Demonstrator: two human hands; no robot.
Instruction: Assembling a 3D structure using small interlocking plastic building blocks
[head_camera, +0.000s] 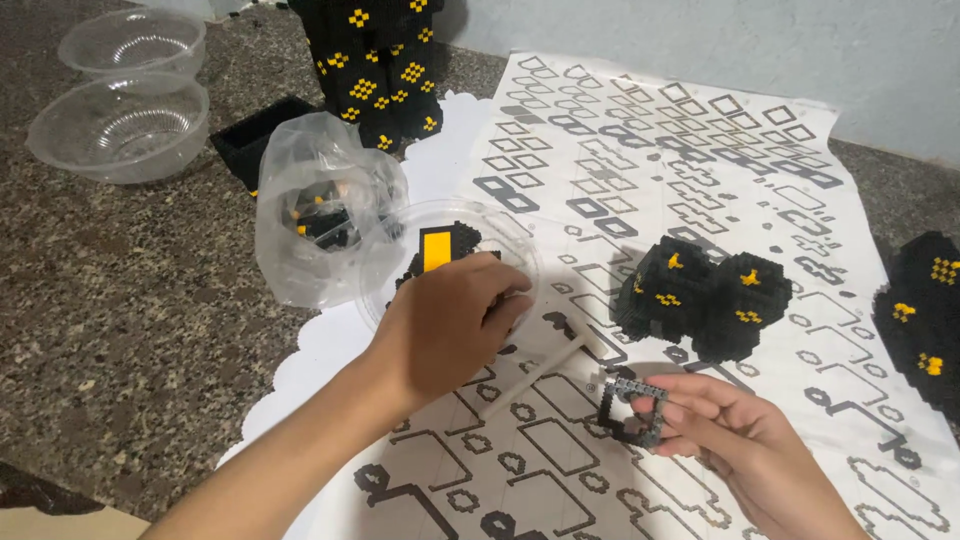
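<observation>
Square brick frame (633, 411), pinched in the right hand (745, 440) over the instruction sheet's (700, 150) near edge, is waiting steadily while the left hand (445, 325) is curling fingers into the clear bowl (385, 275) of bricks.

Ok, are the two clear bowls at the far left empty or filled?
Empty. Both clear bowls stand upright on the stone counter, and only their ribbed bottoms show through; no bricks lie inside.

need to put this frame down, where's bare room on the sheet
Free: the sheet above the black block cluster, and its near strip between the left hand and right hand. Bare counter lies left of the bag. Crowded: around the clear dish and bag.
</observation>
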